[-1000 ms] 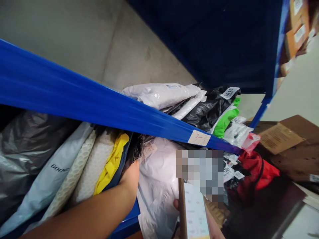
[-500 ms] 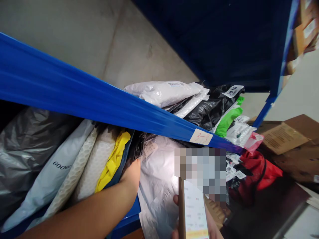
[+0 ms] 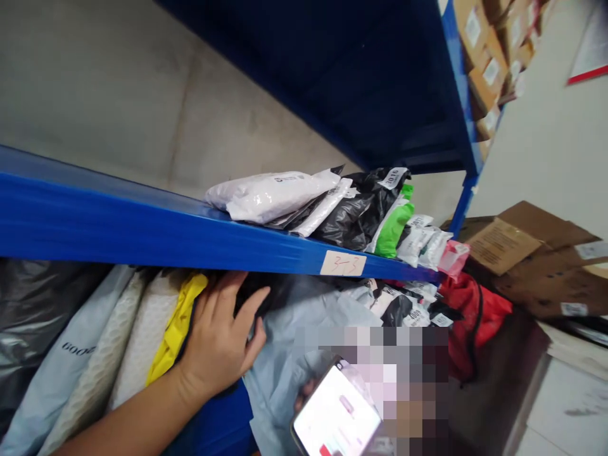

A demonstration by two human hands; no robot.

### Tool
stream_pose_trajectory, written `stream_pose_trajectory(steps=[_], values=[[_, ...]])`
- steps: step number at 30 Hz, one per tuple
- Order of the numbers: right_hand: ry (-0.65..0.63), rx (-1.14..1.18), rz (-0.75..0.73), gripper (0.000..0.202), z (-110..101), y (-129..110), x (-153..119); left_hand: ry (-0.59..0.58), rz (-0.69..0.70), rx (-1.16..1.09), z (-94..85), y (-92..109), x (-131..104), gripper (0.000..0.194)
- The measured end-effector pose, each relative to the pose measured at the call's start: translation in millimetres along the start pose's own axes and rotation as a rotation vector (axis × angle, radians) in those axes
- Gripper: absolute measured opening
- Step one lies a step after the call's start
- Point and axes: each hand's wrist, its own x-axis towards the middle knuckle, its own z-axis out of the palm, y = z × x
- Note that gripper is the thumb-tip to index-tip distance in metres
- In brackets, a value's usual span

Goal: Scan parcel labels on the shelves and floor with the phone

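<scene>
My left hand [image 3: 216, 339] reaches in under the blue shelf beam, fingers spread, between a yellow mailer bag [image 3: 178, 329] and a light grey-blue mailer bag [image 3: 304, 316]. A black bag [image 3: 251, 288] lies behind its fingers, and I see nothing gripped. My right hand [image 3: 304, 394] holds a smartphone [image 3: 338, 411] with a bright screen, tilted in front of the grey-blue bag. Only some fingertips show at the phone's left edge. A blurred-out patch covers the area above and to the right of the phone.
A blue beam [image 3: 275, 253] with a "3-3" label crosses the view. White, black and green parcels [image 3: 394, 225] lie on the shelf above it. Padded mailers [image 3: 118, 316] stand at left. A red bag [image 3: 489, 316] and cardboard boxes [image 3: 536, 278] are at right.
My left hand has come out from among the bags, and its fingers now show. The white bag by it no longer shows; a grey-blue one does. The phone has tilted, and its screen differs.
</scene>
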Motion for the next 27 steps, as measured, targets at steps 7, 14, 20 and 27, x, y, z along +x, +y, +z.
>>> stream_pose_trajectory(steps=[7, 14, 20, 27], values=[[0.035, -0.016, -0.084, 0.047, 20.4, 22.9, 27.9, -0.088, 0.011, -0.112, 6.0, -6.7, -1.7, 0.037], [0.151, -0.075, -0.111, 0.056, 31.8, 26.7, 23.8, -0.523, -0.188, 0.185, 10.2, -1.8, 2.0, 0.062], [0.183, -0.027, -0.096, 0.058, 29.0, 32.8, 19.1, -1.124, -0.432, 0.017, 3.1, 3.0, 27.1, 0.029], [0.085, -0.028, -0.017, 0.063, 19.1, 20.7, 13.2, -1.106, -0.310, -0.815, 4.5, -10.5, 18.0, 0.031]])
